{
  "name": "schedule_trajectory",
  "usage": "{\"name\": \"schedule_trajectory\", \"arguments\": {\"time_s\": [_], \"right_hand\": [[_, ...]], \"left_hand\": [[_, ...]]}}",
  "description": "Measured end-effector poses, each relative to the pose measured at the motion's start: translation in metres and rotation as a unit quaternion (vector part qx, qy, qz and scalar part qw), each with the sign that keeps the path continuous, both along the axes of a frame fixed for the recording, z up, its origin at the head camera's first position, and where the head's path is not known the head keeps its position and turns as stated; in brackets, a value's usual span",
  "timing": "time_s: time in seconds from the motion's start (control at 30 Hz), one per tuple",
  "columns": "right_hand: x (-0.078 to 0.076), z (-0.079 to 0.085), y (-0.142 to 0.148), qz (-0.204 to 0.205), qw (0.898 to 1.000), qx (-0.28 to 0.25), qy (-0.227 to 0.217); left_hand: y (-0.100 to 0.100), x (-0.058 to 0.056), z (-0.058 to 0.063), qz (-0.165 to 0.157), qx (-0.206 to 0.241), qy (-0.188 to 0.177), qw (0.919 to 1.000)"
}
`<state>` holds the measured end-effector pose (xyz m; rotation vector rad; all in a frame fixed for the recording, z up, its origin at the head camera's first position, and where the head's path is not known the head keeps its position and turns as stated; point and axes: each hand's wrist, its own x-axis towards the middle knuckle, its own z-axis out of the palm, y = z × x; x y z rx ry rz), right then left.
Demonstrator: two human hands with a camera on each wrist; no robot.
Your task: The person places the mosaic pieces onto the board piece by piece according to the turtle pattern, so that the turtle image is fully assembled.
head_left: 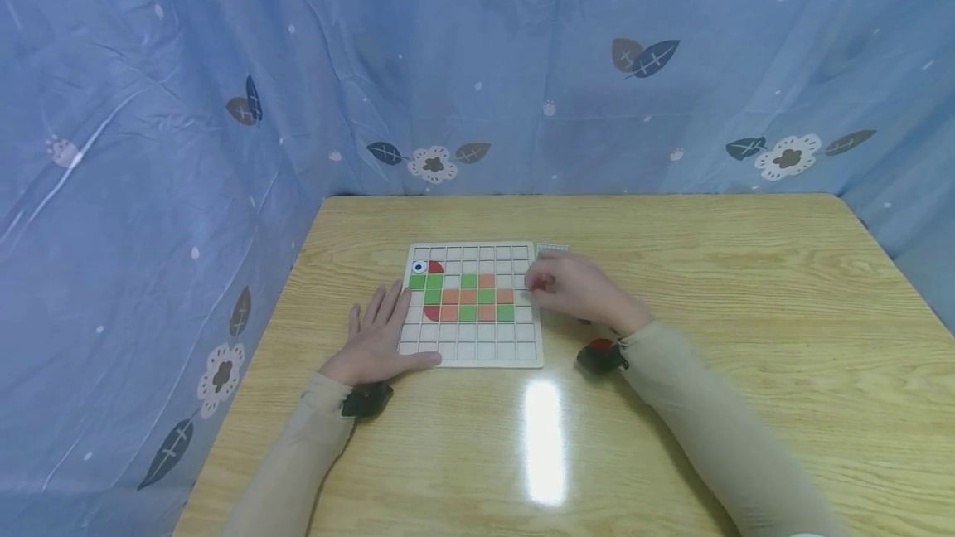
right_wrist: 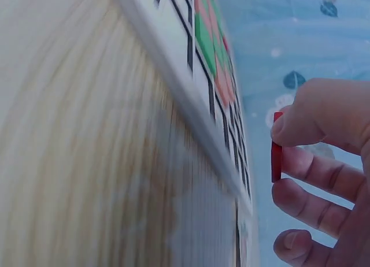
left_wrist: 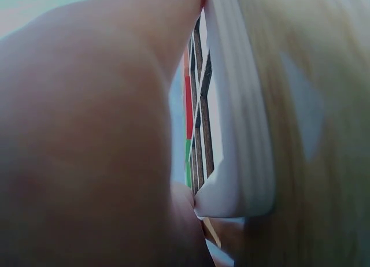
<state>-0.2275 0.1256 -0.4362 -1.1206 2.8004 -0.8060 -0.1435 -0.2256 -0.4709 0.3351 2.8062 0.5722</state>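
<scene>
A white grid board [head_left: 466, 351] lies on the table, with green tiles [head_left: 433, 296], orange tiles [head_left: 467, 296], red rounded tiles [head_left: 436, 268] and a tile with an eye [head_left: 419, 267] set in its cells. My left hand [head_left: 380, 342] rests at the board's left edge, fingers straight and thumb along the lower left corner. Above the board's right edge, my right hand [head_left: 578, 288] pinches a thin red tile [right_wrist: 276, 157] between thumb and fingers. The tile shows edge-on in the right wrist view, so its full shape is hidden. In the left wrist view, the hand covers much of the board.
A small white item with a row of marks along its top edge [head_left: 552, 249] lies behind the right hand, partly covered. The wooden table [head_left: 716, 272] extends to the right. A blue patterned curtain [head_left: 522, 65] hangs behind and at the sides.
</scene>
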Motion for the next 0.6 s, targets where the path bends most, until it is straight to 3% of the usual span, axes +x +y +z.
{"name": "schedule_trajectory", "arguments": {"time_s": [0.37, 0.6], "right_hand": [[-0.012, -0.003, -0.056, 0.024, 0.999, 0.006, -0.033], [-0.018, 0.000, -0.082, 0.028, 0.999, 0.011, -0.025]], "left_hand": [[0.001, -0.001, -0.002, -0.001, -0.007, 0.004, 1.0000], [0.000, -0.001, -0.001, 0.000, -0.005, 0.004, 1.0000]]}}
